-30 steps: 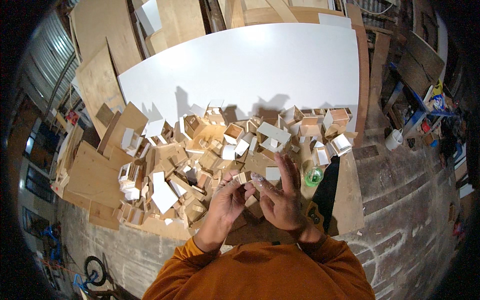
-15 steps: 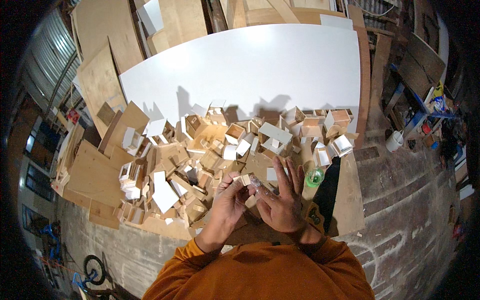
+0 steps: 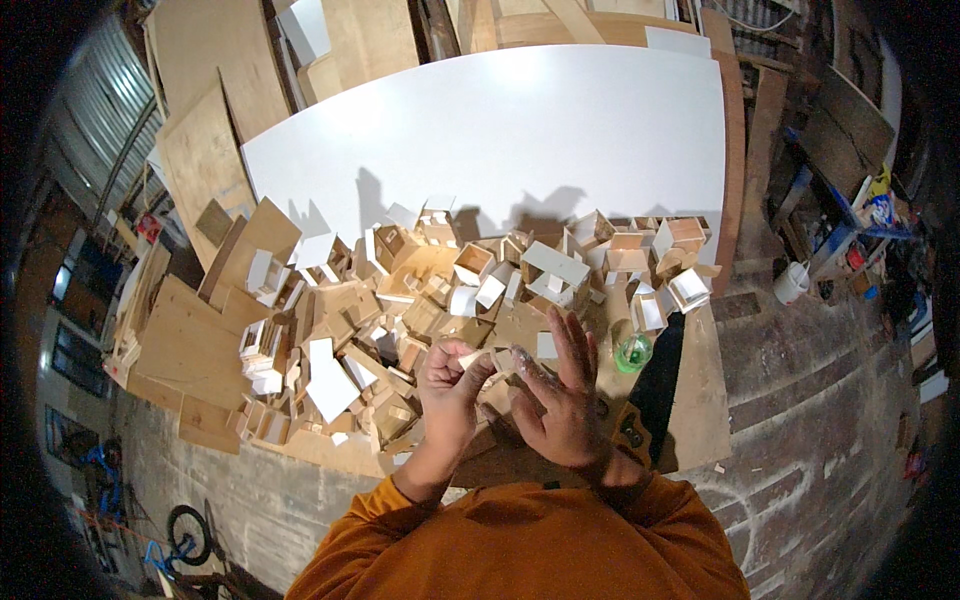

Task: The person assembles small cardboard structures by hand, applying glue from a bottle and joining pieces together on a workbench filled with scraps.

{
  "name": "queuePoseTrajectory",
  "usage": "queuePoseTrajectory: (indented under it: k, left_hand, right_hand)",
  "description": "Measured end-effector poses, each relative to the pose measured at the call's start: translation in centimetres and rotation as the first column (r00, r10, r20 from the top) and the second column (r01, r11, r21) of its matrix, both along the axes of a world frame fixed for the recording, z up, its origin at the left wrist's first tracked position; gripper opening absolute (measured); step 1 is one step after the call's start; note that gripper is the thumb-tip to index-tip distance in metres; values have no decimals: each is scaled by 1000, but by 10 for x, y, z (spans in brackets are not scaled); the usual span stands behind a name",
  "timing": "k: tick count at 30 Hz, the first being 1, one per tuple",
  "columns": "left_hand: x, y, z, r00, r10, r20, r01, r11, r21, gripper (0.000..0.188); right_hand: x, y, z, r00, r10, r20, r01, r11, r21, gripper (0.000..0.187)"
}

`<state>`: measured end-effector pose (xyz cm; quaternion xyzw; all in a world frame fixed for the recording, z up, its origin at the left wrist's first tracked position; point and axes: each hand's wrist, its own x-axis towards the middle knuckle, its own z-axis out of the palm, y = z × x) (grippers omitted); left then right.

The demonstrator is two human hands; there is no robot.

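In front of my body, my left hand [image 3: 452, 390] pinches a small pale wooden piece [image 3: 472, 359] between thumb and curled fingers. A small greyish-tan bit of it, or a second piece [image 3: 503, 358], shows at the fingertips of my right hand [image 3: 562, 405]; I cannot tell whether the two are joined. My right index finger, smeared with white residue, reaches to that bit. The other right fingers stretch upward, spread apart. Beyond my hands lies a heap of small wood and white-board box-like models [image 3: 405, 325].
A green transparent container [image 3: 633, 353] stands right of my right hand, near a dark strip [image 3: 660, 390] and a saw-like handle [image 3: 632, 432]. A large white panel [image 3: 480, 130] rises behind the heap. Plywood sheets [image 3: 185, 340] lean at left. A white bucket [image 3: 791, 283] stands at right.
My left hand has shifted slightly left and turned the small piece. My right fingers have tilted a little but stay by it. The heap has not changed.
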<state>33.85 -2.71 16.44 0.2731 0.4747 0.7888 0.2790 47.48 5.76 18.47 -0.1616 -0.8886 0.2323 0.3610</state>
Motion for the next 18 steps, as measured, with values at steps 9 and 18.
queuePoseTrajectory:
  k: [9,18]
  left_hand:
    - [-5,1,-6,921,-228,317,184,970,161,13]
    - [-14,4,-17,791,-378,481,268,921,282,13]
  right_hand:
    - [-6,0,-7,985,85,-152,-99,991,-87,54]
    - [-5,6,-11,990,99,-98,-105,992,-66,53]
